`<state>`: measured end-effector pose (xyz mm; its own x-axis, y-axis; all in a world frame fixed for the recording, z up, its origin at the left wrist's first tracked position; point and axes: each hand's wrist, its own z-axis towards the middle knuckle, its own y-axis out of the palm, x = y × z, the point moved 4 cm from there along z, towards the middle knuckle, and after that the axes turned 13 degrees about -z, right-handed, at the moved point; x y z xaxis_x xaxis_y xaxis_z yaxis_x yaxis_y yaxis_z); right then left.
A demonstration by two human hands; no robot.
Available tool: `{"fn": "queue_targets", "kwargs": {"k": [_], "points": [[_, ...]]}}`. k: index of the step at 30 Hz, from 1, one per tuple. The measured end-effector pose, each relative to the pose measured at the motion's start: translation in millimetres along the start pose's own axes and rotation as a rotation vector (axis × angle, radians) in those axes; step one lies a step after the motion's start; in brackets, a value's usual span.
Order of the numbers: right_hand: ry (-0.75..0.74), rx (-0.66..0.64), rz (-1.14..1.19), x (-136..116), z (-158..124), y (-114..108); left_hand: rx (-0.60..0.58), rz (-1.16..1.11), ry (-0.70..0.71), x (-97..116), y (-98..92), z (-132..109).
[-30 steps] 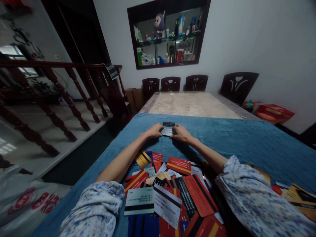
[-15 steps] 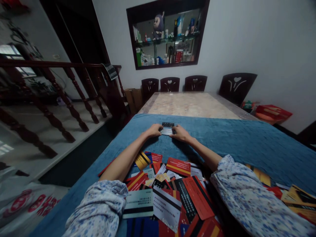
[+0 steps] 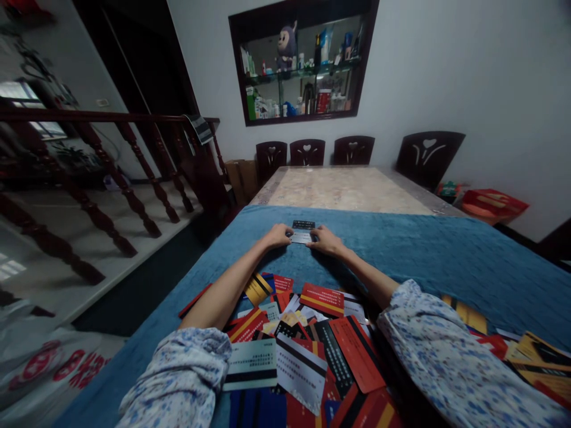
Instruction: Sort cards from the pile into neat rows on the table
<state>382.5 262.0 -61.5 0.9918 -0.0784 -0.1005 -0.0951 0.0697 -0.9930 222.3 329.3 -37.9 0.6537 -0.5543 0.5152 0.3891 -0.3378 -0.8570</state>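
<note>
- My left hand [image 3: 279, 235]: fingers curled inward, tips at the left edge of a white card [image 3: 301, 238]; cannot tell if they pinch it or only rest there.
- My right hand [image 3: 326, 239]: mirrors that at the card's right edge, fingers bent; pinch or light touch, cannot tell.
- White card lies between my two hands, over the blue cloth [image 3: 423, 249].
- Black card [image 3: 304, 224] just beyond it, ahead of my fingertips; overlap unclear.
- Heap of cards [image 3: 292, 333] nearer me than both hands, between my forearms. A gold card [image 3: 257, 289] sits on the left-hand side, a red card [image 3: 322, 299] below my right hand.
- More cards [image 3: 535, 359] well right of my right hand, past the sleeve [image 3: 446, 351].
- Bare tabletop [image 3: 330, 187] beyond both hands.
</note>
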Motion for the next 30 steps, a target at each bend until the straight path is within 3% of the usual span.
{"fn": "queue_targets", "kwargs": {"k": [14,20,30], "points": [[-0.045,0.045,-0.021,1.3,-1.2,3.7,0.016,0.004,-0.001,-3.2,6.4,3.7],[-0.081,-0.005,-0.123,-2.1,-1.1,2.2,0.056,0.009,0.015,-0.8,10.9,-0.3],[-0.15,0.05,-0.169,-14.4,-8.0,-32.5,0.193,0.034,0.079,8.7,-8.1,-35.9]]}}
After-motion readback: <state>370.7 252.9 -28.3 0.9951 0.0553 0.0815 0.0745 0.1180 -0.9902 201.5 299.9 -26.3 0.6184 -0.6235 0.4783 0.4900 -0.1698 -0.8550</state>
